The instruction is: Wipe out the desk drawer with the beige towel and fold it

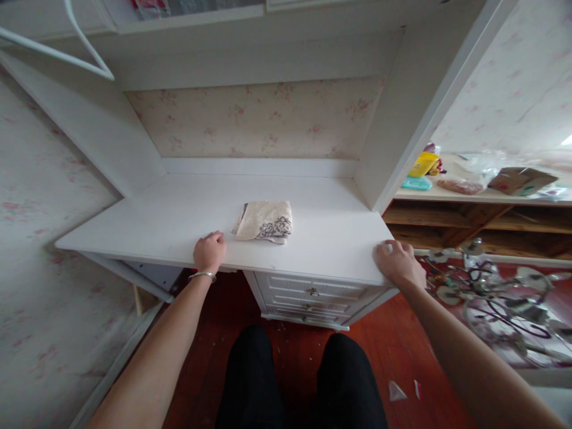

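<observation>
A white desk (192,208) with a drawer unit stands before me. My left hand (210,251) is closed at its front edge, left of the middle, with a bangle on the wrist. At the right front corner, my right hand (397,262) has its fingers bent around the desk's edge. A folded cream cloth (264,220) with a dark floral pattern lies on the desktop, a little to the right of my left hand and apart from it. The undersides of both hands are hidden.
A metal chandelier (500,298) lies on the right, near a low wooden shelf (451,193) bearing a cardboard box (521,180) and plastic bags. Upright side panels and an overhead cabinet (232,42) frame the desktop. Small scraps (397,391) lie on the red floor.
</observation>
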Motion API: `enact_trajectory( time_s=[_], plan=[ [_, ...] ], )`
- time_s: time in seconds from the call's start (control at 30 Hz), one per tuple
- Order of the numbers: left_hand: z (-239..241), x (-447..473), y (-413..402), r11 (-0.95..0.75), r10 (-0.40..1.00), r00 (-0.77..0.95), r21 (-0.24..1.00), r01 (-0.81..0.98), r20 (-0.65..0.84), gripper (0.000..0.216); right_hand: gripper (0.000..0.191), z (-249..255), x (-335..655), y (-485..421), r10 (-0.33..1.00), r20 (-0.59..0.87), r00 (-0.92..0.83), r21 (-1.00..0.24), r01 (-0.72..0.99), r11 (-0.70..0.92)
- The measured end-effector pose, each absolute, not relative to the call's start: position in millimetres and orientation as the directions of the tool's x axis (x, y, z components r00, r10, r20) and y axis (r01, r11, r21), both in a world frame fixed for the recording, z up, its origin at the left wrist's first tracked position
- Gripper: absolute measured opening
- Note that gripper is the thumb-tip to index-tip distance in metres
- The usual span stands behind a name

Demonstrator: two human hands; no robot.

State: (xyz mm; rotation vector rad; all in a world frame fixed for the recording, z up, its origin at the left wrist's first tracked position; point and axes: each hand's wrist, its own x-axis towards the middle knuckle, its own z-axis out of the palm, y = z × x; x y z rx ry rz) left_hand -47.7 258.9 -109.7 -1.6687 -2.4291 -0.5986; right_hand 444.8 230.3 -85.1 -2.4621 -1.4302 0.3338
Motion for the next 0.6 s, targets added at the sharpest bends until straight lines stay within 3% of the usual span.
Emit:
enact_trajectory(
  time_s=[0.6],
  plan=[
    [-106.9, -44.7, 257.7, 0.304, 0.863, -0.389, 0.283, 0.91, 0.322, 0.038, 0.062, -87.0, 447.8, 231.4, 0.878, -0.051, 0.477, -0.348, 0.815, -0.463]
  ],
)
